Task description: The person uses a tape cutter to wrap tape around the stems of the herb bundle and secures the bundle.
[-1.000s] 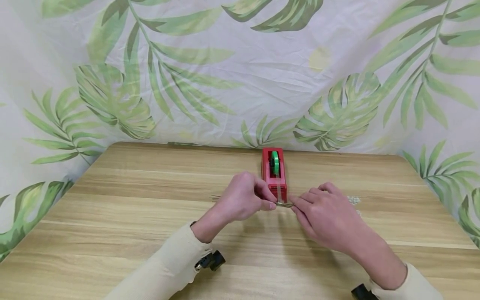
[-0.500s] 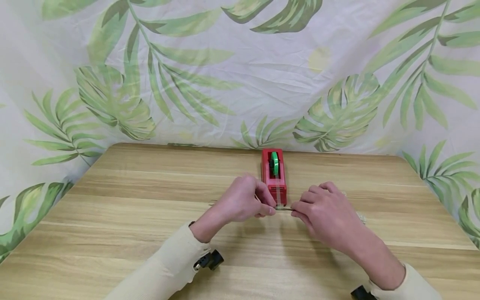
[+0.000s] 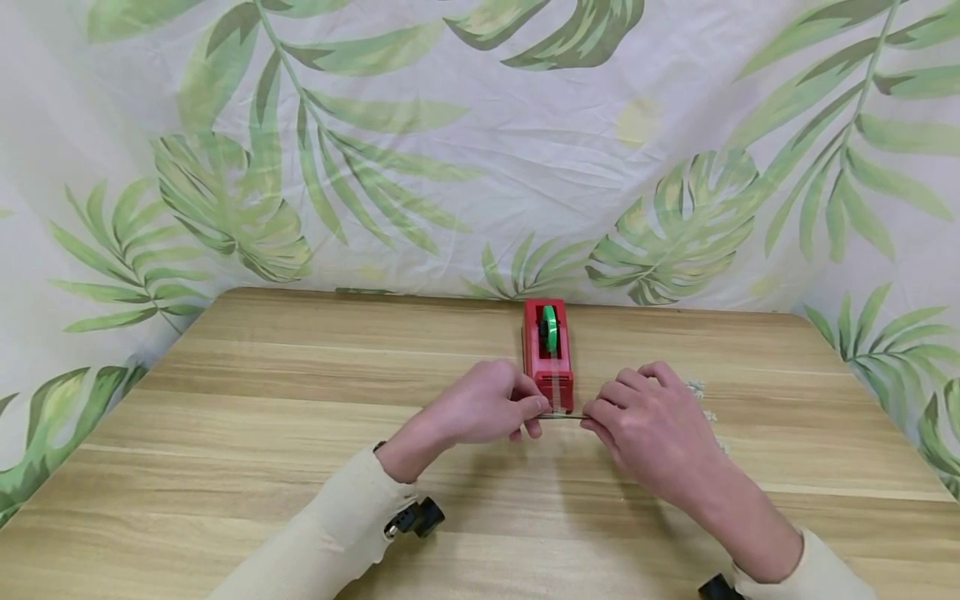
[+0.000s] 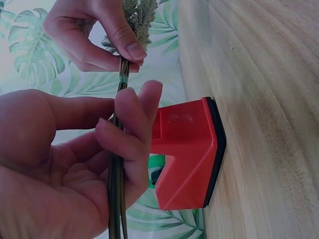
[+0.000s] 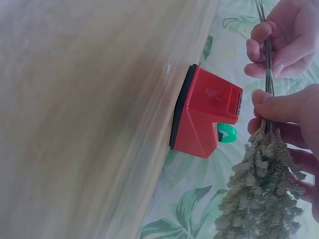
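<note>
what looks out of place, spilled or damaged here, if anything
Nothing much stands out: the red tape dispenser stands upright, and the left hand and right hand hold the flower stems. Slightly odd: a pale speck on the table in the right wrist view, too small to identify.

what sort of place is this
Probably an improvised indoor craft corner, though the room beyond is hidden: a wood-grain table backed by a wrinkled leaf-print cloth, with a red tape dispenser and dried-looking flower bunch.
</note>
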Demonstrator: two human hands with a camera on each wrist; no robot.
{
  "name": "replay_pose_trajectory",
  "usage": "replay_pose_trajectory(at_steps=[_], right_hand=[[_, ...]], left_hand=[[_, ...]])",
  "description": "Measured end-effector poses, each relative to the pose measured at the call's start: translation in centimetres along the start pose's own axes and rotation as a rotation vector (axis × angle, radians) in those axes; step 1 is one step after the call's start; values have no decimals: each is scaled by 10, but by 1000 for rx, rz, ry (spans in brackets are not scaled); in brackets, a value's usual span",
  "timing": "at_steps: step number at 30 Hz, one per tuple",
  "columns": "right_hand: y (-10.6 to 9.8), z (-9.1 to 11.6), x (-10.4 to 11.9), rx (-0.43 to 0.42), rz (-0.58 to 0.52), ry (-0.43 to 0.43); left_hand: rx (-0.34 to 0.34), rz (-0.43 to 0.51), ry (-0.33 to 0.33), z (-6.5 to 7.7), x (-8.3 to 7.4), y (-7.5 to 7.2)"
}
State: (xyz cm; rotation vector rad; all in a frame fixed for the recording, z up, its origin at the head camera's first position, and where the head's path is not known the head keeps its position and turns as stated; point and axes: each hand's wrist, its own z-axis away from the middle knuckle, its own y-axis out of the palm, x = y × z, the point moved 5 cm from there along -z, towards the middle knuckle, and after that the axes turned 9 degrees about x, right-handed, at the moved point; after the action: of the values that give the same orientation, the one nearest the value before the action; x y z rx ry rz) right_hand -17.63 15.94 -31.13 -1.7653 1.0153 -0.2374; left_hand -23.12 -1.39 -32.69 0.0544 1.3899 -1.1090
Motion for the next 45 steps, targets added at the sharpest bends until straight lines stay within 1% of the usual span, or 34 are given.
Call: replay_pose_trajectory(at_steps=[2,6,12,19,27,31,35,38,40,42,45], right_hand=[[-1,0,0,-17,-4,0],[-1,-1,1,-51,-13,-1],[0,0,2,-49,-3,9],[3,0,3,5,-2,28],[1,0,-1,60,-36,56],[1,-1,-1,120,-24,73],[4,-1,0,205,-12,102],[7,-1,0,267,-13,124],[8,0,0,292,-18,134],[9,0,0,296,-24,136],[9,1,0,282,-32,134]], left_hand=[[17,4,-6,0,1,1],[32,4,5,0,2,0],[45,-31,21,-1,1,1],[10,-1,-11,1,2,1],[-27,0,-7,-1,2,-1],[-36,-8,-10,-2,2,-1],[-52,-15,-13,-2,3,-1],[-65,-10,-12,-2,3,-2],[-71,-2,-11,-2,3,-2],[-76,5,-8,-2,3,-2],[-79,17,-1,-2,3,-2]])
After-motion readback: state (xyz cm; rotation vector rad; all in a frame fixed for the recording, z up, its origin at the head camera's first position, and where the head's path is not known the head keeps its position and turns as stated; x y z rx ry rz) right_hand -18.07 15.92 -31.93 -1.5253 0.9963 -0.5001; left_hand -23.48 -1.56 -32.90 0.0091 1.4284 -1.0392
